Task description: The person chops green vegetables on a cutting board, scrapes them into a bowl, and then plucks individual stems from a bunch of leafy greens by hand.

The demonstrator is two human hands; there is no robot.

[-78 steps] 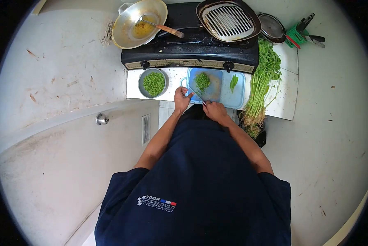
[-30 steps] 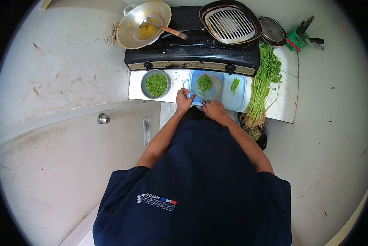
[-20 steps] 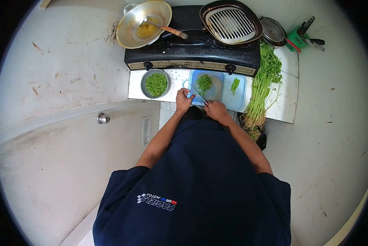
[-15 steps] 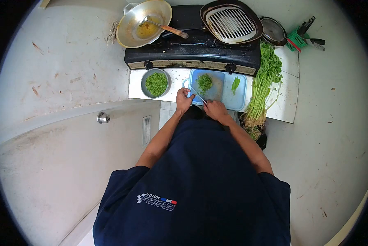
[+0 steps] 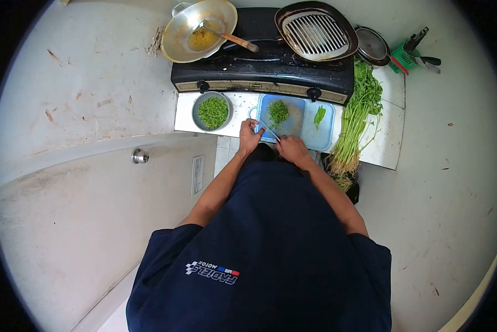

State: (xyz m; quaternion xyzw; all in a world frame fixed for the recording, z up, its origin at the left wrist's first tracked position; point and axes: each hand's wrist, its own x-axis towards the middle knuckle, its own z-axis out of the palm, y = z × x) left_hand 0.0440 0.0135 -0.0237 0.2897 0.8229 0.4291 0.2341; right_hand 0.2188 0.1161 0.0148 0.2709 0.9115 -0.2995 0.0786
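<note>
Right hand (image 5: 292, 149) clamped round the mostly hidden handle of a slim silver-bladed knife (image 5: 269, 130), blade slanting away and leftward over the near part of a light blue rectangular plastic board (image 5: 315, 139). Left hand (image 5: 250, 135) at the near left corner of that board, fingers bent, thumb close to them, just beside the blade; impossible to tell whether pinching anything. Just beyond the blade, on the board's darker left part, a loose heap of finely chopped bright green leaves (image 5: 278, 112). Likeliest trouble: a cut fingertip on the left hand, from so narrow a gap to the blade and any sideways slip of the knife. Next, perhaps, a tilting or skidding board, from a near side set right by the front edge of the white tiled worktop (image 5: 241, 102) and from uneven pressure there. Possible too: chopped bits lost over the board's left side, from a nudge by knuckle or blade. Farther left, a round grey bowl (image 5: 230, 113) full of chopped greens, near the front edge and exposed to a knock from the left arm. To the right, a long leafy bunch of green stalks (image 5: 354, 116), roots apparently past the edge, liable to slide off after a brush of the right elbow.
</note>
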